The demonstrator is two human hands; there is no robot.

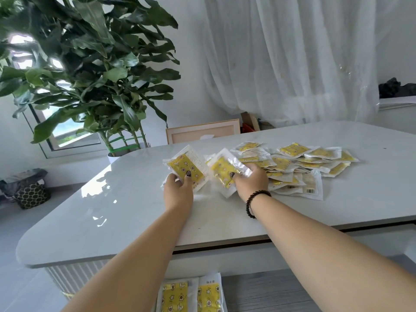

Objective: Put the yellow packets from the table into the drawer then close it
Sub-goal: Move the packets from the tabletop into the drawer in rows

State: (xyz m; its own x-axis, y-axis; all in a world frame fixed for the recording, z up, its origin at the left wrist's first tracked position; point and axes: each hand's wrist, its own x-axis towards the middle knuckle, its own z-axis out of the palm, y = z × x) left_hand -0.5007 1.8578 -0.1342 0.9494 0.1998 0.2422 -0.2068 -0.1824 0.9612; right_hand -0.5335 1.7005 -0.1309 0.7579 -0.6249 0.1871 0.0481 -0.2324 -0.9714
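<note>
Far left: patterned bag on the floor by the wall, well clear of the table. Potted plant stands behind the table's far-left corner, leaves overhanging that corner but not the work area. White table has a rounded left end; its whole left third is bare glossy surface, open room from the near edge to the far edge. Left hand is over the table centre, thumb on top and fingers curled under, pinching a yellow packet that is tilted up off the surface; more packets seem to be stacked under it, count unclear. Right hand, beaded bracelet on the wrist, sits just beside it, thumb pinching a second packet, also tilted, edges nearly touching the left one. Right of the hands: loose pile of packets spread flat and overlapping, reaching toward the far edge but stopping well short of the near edge; bare strip of table in front of it. Below the near edge, at bottom centre between the forearms, two more packets lie side by side, lower than the tabletop; drawer walls not clearly visible there, can't tell what they rest in. Behind the table: picture frame leaning, white curtain further right.
</note>
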